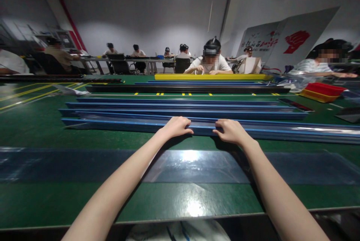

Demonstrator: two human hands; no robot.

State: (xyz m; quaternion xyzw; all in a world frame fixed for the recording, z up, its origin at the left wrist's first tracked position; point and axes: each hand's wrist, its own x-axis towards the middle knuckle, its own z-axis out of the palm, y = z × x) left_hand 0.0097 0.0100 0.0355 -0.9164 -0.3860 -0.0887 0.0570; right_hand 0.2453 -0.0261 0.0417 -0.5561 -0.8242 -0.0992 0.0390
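A: Left hand (177, 126)?
B: Gripping the front blue channel rail (140, 125). Fingers curled over the top, thumb along the near face.
A: Right hand (231, 131)?
B: Same rail, same kind of grip, mirrored. Bare stretch of rail between the two hands.
A: Rail position?
B: Crosswise on the green tabletop (157, 201), ahead of the person. Left end visible, right end runs out of frame.
A: Nearer than that?
B: Clear plastic strip (84, 166), flat, between rail and near table edge. Both forearms pass over it. Glare on its middle.
A: Behind the rail?
B: More blue rails (270, 115), roughly parallel, just beyond. Then a long black rail (185, 89), and a yellow bar (210, 77) farther off.
A: Right side?
B: Red tray (323, 89) with a yellow lower part, well apart from the hands.
A: Anyone else?
B: Co-worker (223, 62) in white across the table, behind the yellow bar. Others seated farther back.
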